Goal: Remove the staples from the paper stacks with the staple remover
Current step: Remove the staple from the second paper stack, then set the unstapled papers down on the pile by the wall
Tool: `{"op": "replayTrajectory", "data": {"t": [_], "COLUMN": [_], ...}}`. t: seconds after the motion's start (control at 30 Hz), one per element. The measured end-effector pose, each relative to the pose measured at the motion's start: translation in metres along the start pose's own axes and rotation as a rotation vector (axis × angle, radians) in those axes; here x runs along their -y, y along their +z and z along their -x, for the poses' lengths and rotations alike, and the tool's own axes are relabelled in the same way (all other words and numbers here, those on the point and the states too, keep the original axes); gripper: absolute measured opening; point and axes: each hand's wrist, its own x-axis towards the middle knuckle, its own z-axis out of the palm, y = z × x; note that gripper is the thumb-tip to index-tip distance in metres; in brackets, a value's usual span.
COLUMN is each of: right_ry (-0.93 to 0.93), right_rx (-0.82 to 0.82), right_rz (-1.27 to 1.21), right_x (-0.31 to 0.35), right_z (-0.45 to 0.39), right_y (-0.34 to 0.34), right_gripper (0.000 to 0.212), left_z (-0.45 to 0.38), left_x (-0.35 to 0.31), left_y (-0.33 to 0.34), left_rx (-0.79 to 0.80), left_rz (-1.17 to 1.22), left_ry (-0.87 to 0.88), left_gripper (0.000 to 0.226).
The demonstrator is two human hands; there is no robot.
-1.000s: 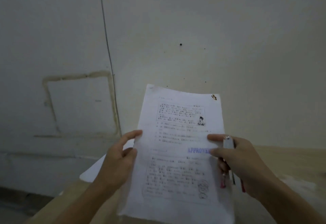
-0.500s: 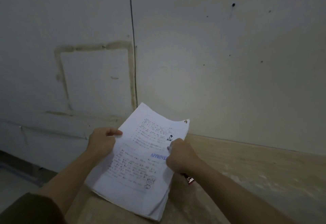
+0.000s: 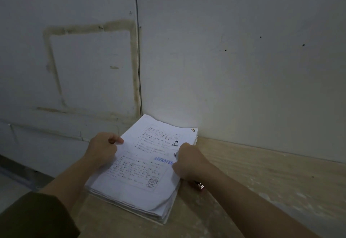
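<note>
A printed paper stack [image 3: 142,164] with a blue "APPROVED" stamp lies on a thicker pile of papers at the table's left end. A small rusty mark [image 3: 193,129] shows at its far right corner. My left hand [image 3: 102,148] pinches the stack's left edge with curled fingers. My right hand [image 3: 187,160] rests on the stack's right edge, its fingers curled round the staple remover [image 3: 200,185], whose metal and red end pokes out below the palm.
The pale wooden table [image 3: 262,177] runs to the right along a grey wall [image 3: 224,59]. Its left edge drops off beside the pile, with floor [image 3: 11,183] below. The pile's far corner [image 3: 148,117] touches the wall.
The stack was held upright in front of me a second ago; both hands have lowered it flat onto the pile. The view has tilted down and left.
</note>
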Motion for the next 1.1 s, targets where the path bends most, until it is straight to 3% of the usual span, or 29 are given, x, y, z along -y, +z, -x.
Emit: {"op": "replayTrajectory", "data": {"t": [0.1,0.2,0.33,0.5,0.7,0.9,1.03,1.1], "right_ry": [-0.019,-0.001,-0.004,-0.023,0.108,0.256,0.154,0.130], "right_rx": [0.015,0.018,-0.009,-0.125,-0.271,-0.241,-0.230,-0.149], "right_rz": [0.031,0.055,-0.027,-0.274,-0.397,-0.458,-0.241,-0.121], "right_x": [0.001,-0.005,-0.012,-0.022,-0.064,-0.106,-0.130,-0.143], "right_z": [0.005,0.003,0.000,0.011,0.065,0.156,0.241,0.281], "right_y": [-0.002,0.001,0.004,-0.007,-0.066,-0.112,-0.135,-0.147], "right_gripper": [0.009,0.021,0.021,0.041,0.014,0.017,0.026,0.025], "left_z": [0.005,0.009,0.014,0.020,0.073,0.184,0.264,0.297], "left_x": [0.007,0.007,0.003,-0.015,-0.095,-0.164,-0.202,-0.218], "left_y": [0.004,0.006,0.011,0.012,0.006,0.024,0.042,0.054], "left_rx": [0.024,0.027,0.109,0.073,0.312,0.593,0.708,0.781], "left_rz": [-0.067,-0.104,-0.274,-0.316,-0.119,0.012,0.071,0.116], "left_ry": [0.038,0.084,0.120,0.171,0.447,0.620,0.673,0.666], "left_gripper": [0.032,0.026,0.008,0.036,0.026,0.025,0.023,0.024]}}
